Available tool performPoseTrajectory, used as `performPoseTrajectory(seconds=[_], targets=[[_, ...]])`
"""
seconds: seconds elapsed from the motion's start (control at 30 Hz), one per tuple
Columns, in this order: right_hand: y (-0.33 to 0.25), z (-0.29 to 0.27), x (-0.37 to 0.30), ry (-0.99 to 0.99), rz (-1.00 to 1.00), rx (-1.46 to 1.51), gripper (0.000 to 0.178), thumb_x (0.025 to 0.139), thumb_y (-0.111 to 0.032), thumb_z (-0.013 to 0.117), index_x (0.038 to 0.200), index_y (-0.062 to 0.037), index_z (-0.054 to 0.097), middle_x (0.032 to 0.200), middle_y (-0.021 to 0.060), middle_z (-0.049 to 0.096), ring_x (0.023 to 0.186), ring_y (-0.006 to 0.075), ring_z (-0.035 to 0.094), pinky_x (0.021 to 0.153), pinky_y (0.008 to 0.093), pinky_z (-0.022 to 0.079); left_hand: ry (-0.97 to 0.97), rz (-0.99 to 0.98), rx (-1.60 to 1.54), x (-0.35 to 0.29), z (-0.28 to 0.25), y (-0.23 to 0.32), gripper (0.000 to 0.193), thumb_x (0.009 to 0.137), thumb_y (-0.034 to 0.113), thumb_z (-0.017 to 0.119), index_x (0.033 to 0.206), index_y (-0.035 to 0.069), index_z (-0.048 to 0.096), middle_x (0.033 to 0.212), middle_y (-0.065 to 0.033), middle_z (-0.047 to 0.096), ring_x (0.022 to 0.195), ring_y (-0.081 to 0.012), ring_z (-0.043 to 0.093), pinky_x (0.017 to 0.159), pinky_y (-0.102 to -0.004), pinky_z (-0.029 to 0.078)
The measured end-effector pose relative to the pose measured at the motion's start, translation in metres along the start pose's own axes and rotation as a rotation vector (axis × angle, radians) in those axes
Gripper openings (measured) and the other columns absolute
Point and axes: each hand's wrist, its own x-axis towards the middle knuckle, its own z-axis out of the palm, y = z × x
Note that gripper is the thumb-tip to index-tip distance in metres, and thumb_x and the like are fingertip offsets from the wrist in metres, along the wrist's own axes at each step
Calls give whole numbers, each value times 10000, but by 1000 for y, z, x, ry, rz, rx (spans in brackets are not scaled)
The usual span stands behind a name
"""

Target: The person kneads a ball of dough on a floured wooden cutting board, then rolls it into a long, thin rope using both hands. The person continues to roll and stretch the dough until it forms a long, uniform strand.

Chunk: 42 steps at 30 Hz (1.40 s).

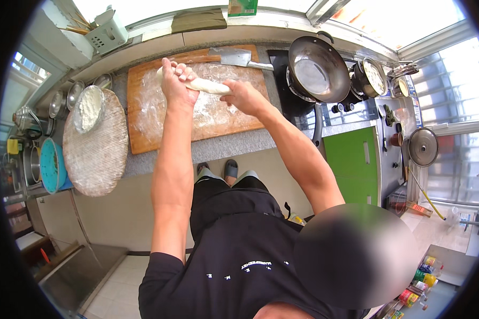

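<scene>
A rope of pale dough (210, 86) stretches between my two hands over a floured wooden board (149, 130). My left hand (178, 82) is closed round its left part, fingers curled over it. At the other end, my right hand (243, 97) grips the dough's tip between thumb and fingers. Whether the dough touches the board cannot be told from this angle. Near the board's far edge lies a cleaver (235, 57) with a broad metal blade, its handle pointing right. White flour is smeared across the wood.
Left of the board, a bowl of flour (89, 109) rests on a round ridged mat (97, 154), beside a turquoise basin (52, 166). On the right, a wok (319, 69) sits on the stove, its handle over the counter edge. A pot (371, 77) stands beyond it.
</scene>
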Motion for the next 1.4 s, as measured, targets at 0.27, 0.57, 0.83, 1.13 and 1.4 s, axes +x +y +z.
performPoseTrajectory(seconds=[0.27,0.57,0.83,1.13,1.4], targets=[[-24,-1,15,-108,43,-452,425,884,-390,795,1113,-41,717,982,226,763,890,460,717,803,505,562,91,34,3,1,2,2,387,1120,464,523,860,180,495,605,66,402,501,-72,382,492,-247,363],[-42,29,40,60,114,174,336,876,-288,787,1071,-19,738,864,142,752,763,238,696,733,405,534,-53,-157,30,11,-6,4,272,1093,363,607,979,120,561,844,1,570,819,-139,573,929,-358,524],[-48,8,25,200,3,-386,318,856,-419,786,888,-103,770,809,170,737,792,388,722,742,471,567,357,-237,-188,56,-63,20,346,1106,335,562,863,89,547,702,-22,554,686,-160,562,734,-324,542],[8,33,42,69,182,-321,272,822,-345,708,949,-114,774,867,214,738,877,428,717,802,521,572,318,-140,-61,57,-41,18,411,1148,454,418,859,163,390,637,42,319,520,-115,294,501,-284,319],[-25,63,80,207,-42,347,291,773,-218,793,984,-20,764,829,180,749,776,309,724,765,433,560,-17,-119,27,40,-10,1,294,1109,351,575,915,143,501,786,9,499,699,-127,492,755,-341,492]])
